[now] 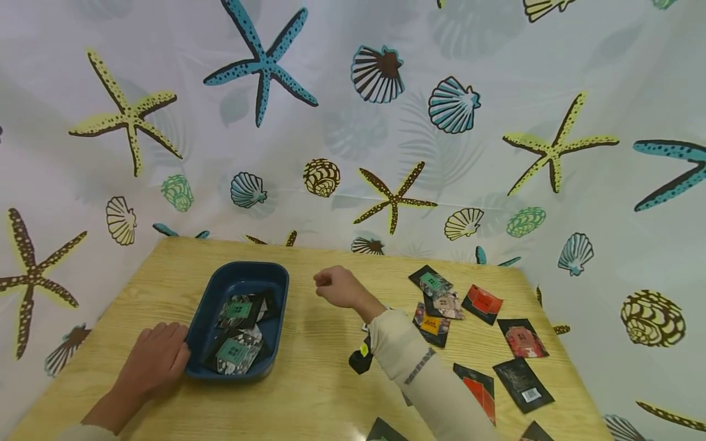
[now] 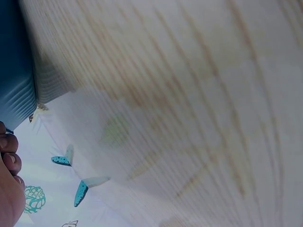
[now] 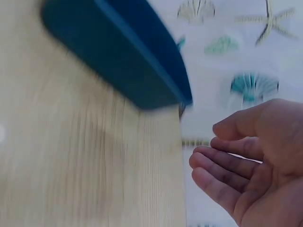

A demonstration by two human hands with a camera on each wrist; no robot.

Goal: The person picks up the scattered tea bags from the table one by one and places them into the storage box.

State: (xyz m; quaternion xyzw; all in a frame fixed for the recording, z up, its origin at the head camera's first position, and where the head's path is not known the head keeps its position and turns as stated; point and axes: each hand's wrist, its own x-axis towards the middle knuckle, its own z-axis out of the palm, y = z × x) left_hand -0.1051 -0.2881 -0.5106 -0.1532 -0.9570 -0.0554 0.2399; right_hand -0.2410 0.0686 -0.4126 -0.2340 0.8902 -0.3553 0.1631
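A dark blue tray (image 1: 201,331) sits on the wooden table (image 1: 320,392) and holds several small printed packets (image 1: 237,334). My left hand (image 1: 157,358) lies flat on the table with its fingers against the tray's near left wall. My right hand (image 1: 336,286) hovers just right of the tray with loosely curled fingers and holds nothing. The right wrist view shows its empty palm (image 3: 251,165) beside the tray (image 3: 118,56). In the left wrist view, fingertips (image 2: 9,158) touch the tray's edge (image 2: 16,80).
More packets (image 1: 482,303) in black, red and orange lie scattered over the right half of the table, some near its front edge. A cloth backdrop (image 1: 386,122) printed with starfish and shells hangs behind and beside the table.
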